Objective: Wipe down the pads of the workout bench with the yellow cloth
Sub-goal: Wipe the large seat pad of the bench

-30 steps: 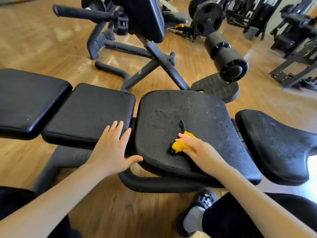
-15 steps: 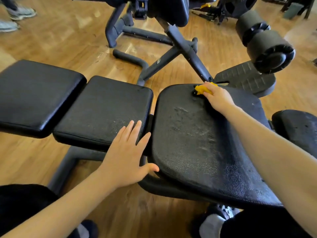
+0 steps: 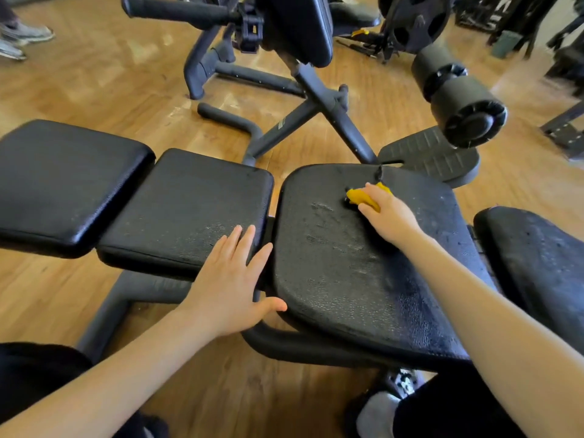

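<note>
The workout bench has several black pads in a row. My right hand (image 3: 387,213) holds the bunched yellow cloth (image 3: 360,196) against the far part of the wide seat pad (image 3: 347,273), whose surface looks wet and streaked. My left hand (image 3: 232,281) lies flat with straight fingers on the near right corner of the middle pad (image 3: 186,207), its thumb by the gap between the pads. A larger pad (image 3: 63,181) lies at the far left and another textured pad (image 3: 537,257) at the right edge.
Behind the bench stands another black machine frame (image 3: 319,102) with a footplate (image 3: 433,156) and foam rollers (image 3: 458,99). Someone's shoes (image 3: 22,36) show at top left. My own foot (image 3: 379,409) is on the wooden floor under the seat pad.
My right hand swept the cloth from the seat pad's near middle to its far edge, then drew it back a little toward me. My left hand stayed put.
</note>
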